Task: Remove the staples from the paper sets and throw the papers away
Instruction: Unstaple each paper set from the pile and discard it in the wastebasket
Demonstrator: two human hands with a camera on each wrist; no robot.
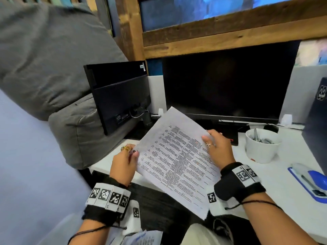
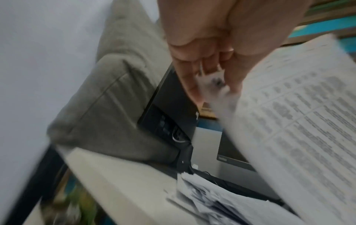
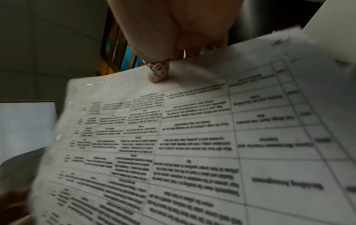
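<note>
The paper set (image 1: 174, 160), a printed table of small text, is held up in the air between the two hands, tilted, above the counter (image 1: 276, 175) edge and the lap. The left hand (image 1: 123, 165) pinches the near-left corner, thumb on top and fingers curled beneath; in the left wrist view that corner looks crumpled inside the pinch. The right hand (image 1: 218, 147) clamps the far-right edge, thumb (image 3: 157, 76) pressed on the printed face and the other fingers behind. Two staples (image 3: 95, 83) show in the right wrist view along the top margin, just beside that thumb. Holding opposite sides likely keeps the sheets taut and turns the stapled edge toward the person so the staples can be found and worked loose. Beyond the right hand stand a white cup (image 1: 261, 145) with metal bits and a blue stapler (image 1: 311, 183). Below the left hand, loose papers (image 2: 212, 197) lie heaped, probably those already discarded.
</note>
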